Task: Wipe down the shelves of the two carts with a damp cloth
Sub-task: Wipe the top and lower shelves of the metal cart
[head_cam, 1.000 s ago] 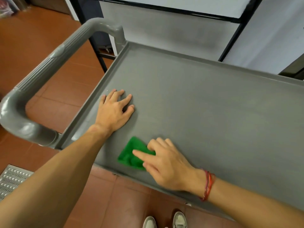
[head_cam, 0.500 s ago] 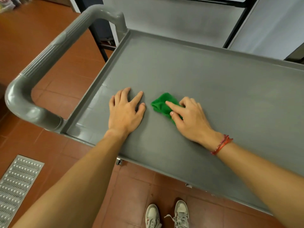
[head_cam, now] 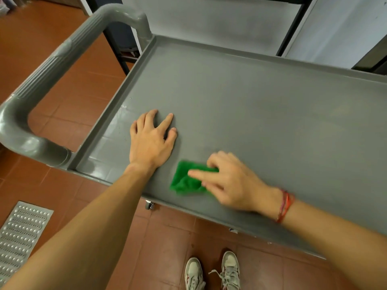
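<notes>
The grey cart's top shelf (head_cam: 261, 105) fills the view, with wet patches near its left rim. My left hand (head_cam: 151, 141) lies flat on the shelf near that rim, fingers spread. A green cloth (head_cam: 185, 181) sits bunched on the shelf close to the near rim. My right hand (head_cam: 228, 181) holds the cloth down, thumb across its top and bent fingers over its far edge. The hand covers part of the cloth and is slightly blurred.
The cart's thick grey handle (head_cam: 48, 65) loops out to the left. A black-framed white panel (head_cam: 219, 19) stands right behind the cart. Below are red floor tiles, a metal drain grate (head_cam: 21, 237) at bottom left and my shoes (head_cam: 213, 273).
My right hand has dragged the cloth back from beside my left hand's fingers toward the shelf's near edge. The left hand has stayed flat in place.
</notes>
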`<action>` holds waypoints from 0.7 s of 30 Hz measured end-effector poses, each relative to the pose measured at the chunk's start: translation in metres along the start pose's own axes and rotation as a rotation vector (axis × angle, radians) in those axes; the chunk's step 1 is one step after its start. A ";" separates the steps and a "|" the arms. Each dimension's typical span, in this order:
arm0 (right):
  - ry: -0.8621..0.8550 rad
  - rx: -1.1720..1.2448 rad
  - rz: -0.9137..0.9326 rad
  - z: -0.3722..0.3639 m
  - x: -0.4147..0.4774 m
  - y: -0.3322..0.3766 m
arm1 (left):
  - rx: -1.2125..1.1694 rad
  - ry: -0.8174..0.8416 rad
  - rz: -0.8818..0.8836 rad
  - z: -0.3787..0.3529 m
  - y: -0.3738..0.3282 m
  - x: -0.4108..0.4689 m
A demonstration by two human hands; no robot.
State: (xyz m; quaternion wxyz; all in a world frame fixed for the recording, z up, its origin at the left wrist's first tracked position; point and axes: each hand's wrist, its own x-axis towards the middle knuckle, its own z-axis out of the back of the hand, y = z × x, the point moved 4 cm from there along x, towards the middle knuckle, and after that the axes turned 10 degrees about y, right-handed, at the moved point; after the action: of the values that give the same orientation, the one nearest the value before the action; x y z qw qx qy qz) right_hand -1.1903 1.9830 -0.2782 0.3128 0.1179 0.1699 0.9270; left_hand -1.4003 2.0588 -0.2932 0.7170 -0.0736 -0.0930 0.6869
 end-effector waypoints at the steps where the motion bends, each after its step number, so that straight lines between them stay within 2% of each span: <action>1: -0.046 -0.035 -0.060 0.007 0.003 -0.022 | 0.000 -0.002 -0.002 0.000 0.000 -0.001; 5: -0.232 -0.073 -0.390 0.040 0.001 -0.097 | -0.007 -0.021 -0.008 0.000 -0.001 -0.002; 7: -0.255 -0.060 -0.458 0.041 -0.003 -0.102 | -0.012 -0.017 -0.002 0.000 -0.001 -0.001; 10: -0.212 -0.029 -0.395 0.026 -0.010 -0.061 | -0.010 -0.014 0.008 0.000 -0.001 -0.001; 15: -0.035 0.087 -0.109 -0.001 -0.048 0.032 | -0.002 -0.013 0.011 0.002 -0.002 0.000; 19: 0.054 0.063 0.031 -0.001 -0.054 0.026 | 0.007 -0.011 0.006 0.002 -0.003 -0.001; 21: 0.047 0.006 0.025 0.005 -0.046 0.002 | 0.011 -0.006 0.009 0.001 -0.003 -0.001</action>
State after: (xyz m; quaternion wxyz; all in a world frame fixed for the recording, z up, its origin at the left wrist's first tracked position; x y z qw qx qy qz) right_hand -1.1536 1.9540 -0.2778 0.2968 0.0991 0.1786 0.9328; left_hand -1.3981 2.0578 -0.2917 0.7141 -0.0680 -0.0912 0.6907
